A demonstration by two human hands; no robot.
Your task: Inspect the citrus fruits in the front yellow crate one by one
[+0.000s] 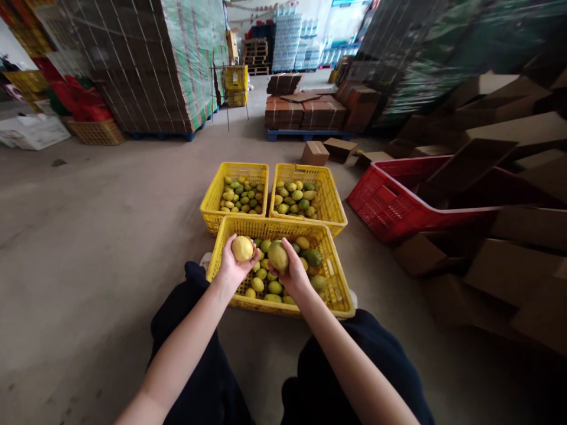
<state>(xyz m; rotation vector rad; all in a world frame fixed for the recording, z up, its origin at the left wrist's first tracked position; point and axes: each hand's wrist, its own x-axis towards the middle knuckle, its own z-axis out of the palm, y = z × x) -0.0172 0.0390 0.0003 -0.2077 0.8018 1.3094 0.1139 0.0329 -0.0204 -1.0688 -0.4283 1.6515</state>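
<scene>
Left hand [233, 269] is cradling yellow fruit [242, 248]; right hand [293, 272] is gripping greener fruit [278, 257], both above front crate [333, 265] (rear crates [212, 221] are also containing fruit). Holding step is apparently occurring; any release is requiring loosened fingers.

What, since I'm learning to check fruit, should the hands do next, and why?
I'd probably turn the round greenish-yellow fruit slightly in the right hand: its far side is hidden. The left hand holds a round pale yellow fruit, so neither is free to take another from the yellow plastic crate below.
</scene>
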